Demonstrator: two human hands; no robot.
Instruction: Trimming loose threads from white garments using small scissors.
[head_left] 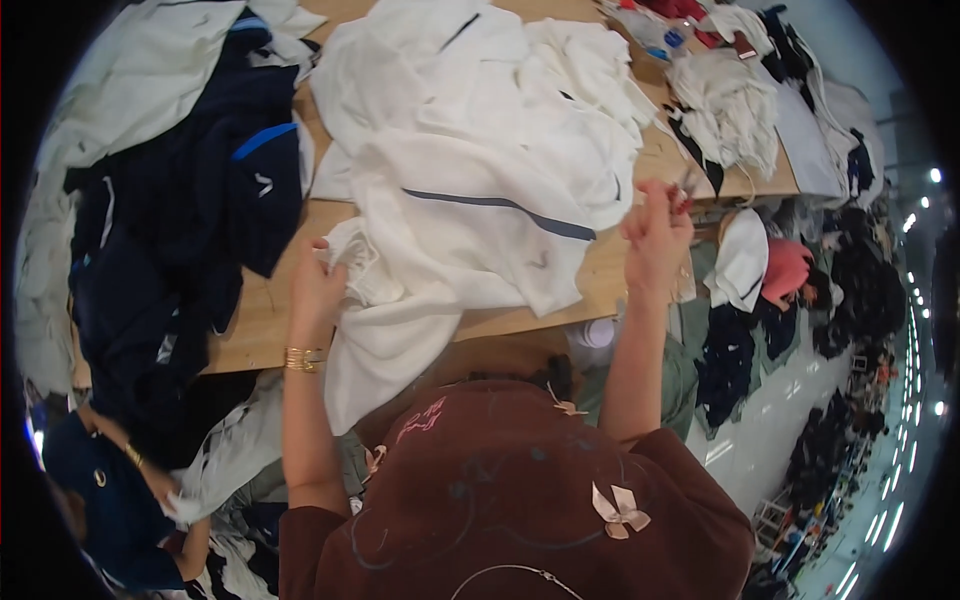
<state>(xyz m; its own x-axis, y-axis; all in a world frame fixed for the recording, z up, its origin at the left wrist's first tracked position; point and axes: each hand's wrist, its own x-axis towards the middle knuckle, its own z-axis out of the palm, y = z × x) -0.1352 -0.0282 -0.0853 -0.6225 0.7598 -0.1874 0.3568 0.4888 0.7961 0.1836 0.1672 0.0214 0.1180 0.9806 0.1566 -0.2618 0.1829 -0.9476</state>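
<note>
So, left hand (318, 285) grip bunched on white garment (450, 230), mid-frame on wooden worktop (250, 320) | right hand (655, 235) raised right-centre, clenched round small red-handled tool (683, 200) | navy clothes (190, 220) piled upper left

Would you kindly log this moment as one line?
left hand: grips white garment | right hand: raised, holds small red-handled tool | wooden table | dark garments at left
</note>
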